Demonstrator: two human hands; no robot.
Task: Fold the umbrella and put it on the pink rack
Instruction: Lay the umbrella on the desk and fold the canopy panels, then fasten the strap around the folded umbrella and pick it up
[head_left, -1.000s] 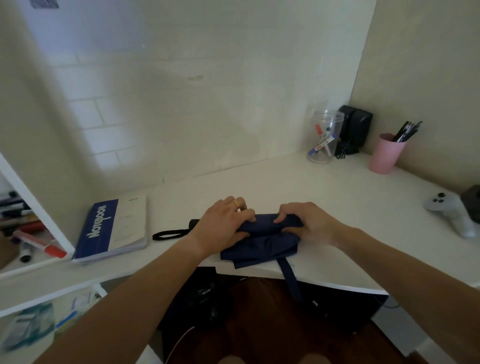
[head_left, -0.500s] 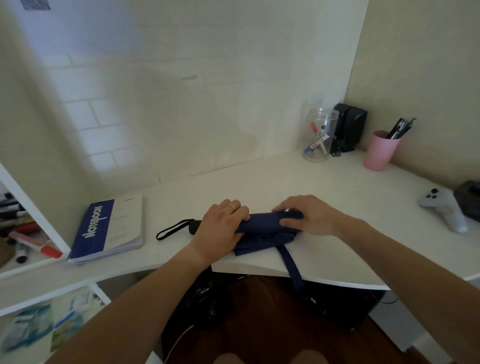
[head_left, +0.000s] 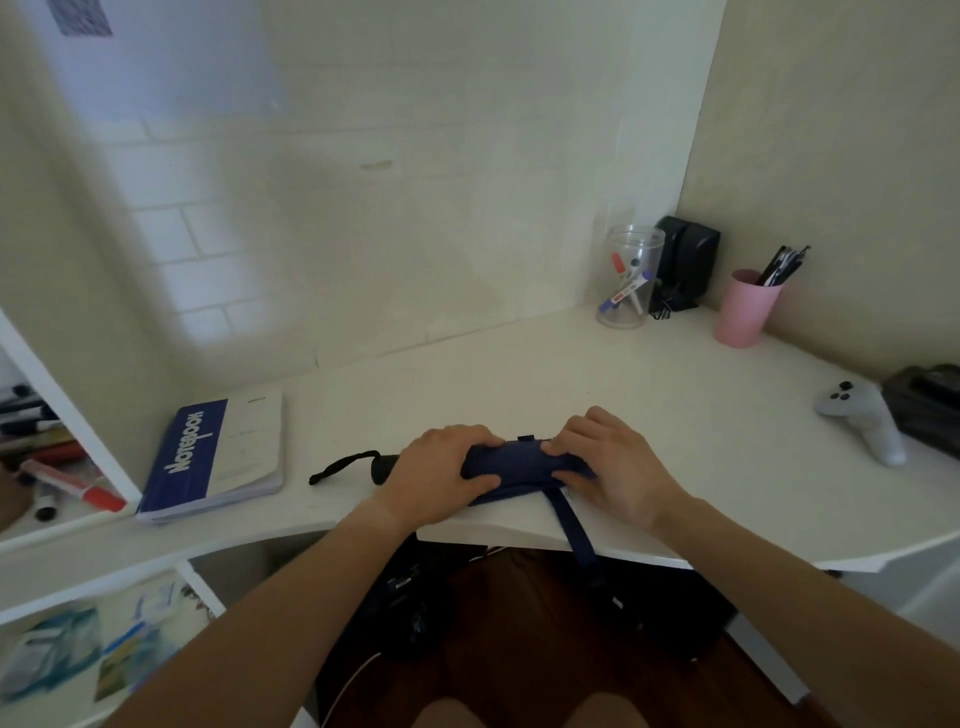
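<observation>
Both hands have shifted since half a second ago: the left hand now wraps over the roll with its fingers curled on top, and the right hand has turned so its fingertips press into the cloth from the far side. Each hand clasps the umbrella, a navy roll lying crosswise near the desk's front edge. Its middle alone shows; the hands cover both ends. A black handle pokes out left of the left hand, with a wrist loop lying on the desk. A navy strap hangs over the edge into the dark below, its end hard to make out. Further left lies a notebook; at the far right corner stand a clear jar and a pink cup of pens. A grey controller rests at right, beside a dark object cut off by the frame.
</observation>
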